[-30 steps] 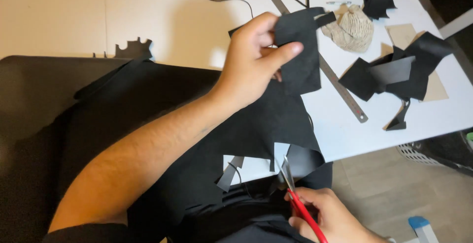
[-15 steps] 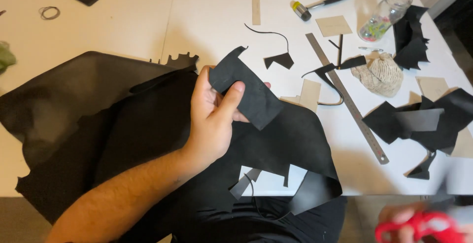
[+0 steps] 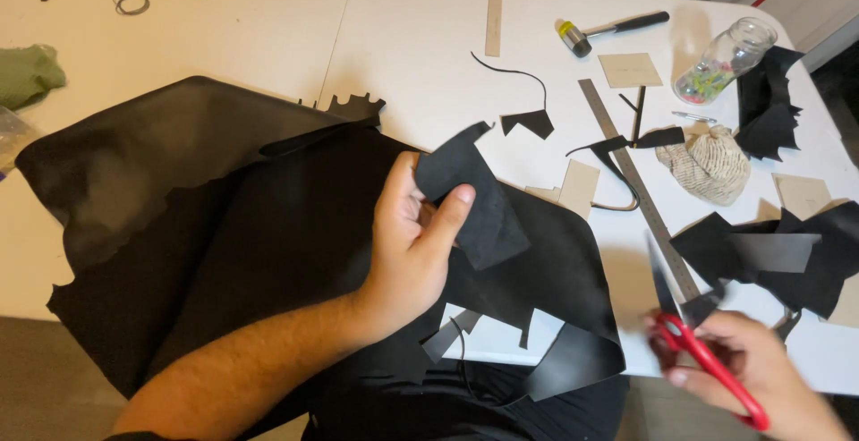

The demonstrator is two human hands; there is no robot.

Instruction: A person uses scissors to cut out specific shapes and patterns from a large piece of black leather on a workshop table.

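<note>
Since the earlier frame, right hand (image 3: 752, 365) has risen into view at the table (image 3: 268, 29) edge, fingers closed on red-handled scissors (image 3: 693, 338). Left hand (image 3: 412, 244) pinches a cut black leather piece (image 3: 474, 199) above the large black leather hide (image 3: 224, 217). Steel ruler (image 3: 626, 168) lies nearby.

**Hands and forearms, viewed from above**

The left forearm entered from the lower left, bare, and ran diagonally up toward the centre. The left hand (image 3: 413, 249) was raised with its back to the camera, thumb extended upward and pressed against the fingers in a pinch. The right hand (image 3: 756, 368) sat low at the right edge, slightly blurred, fingers curled closed in a grip, knuckles turned toward the left.
</note>
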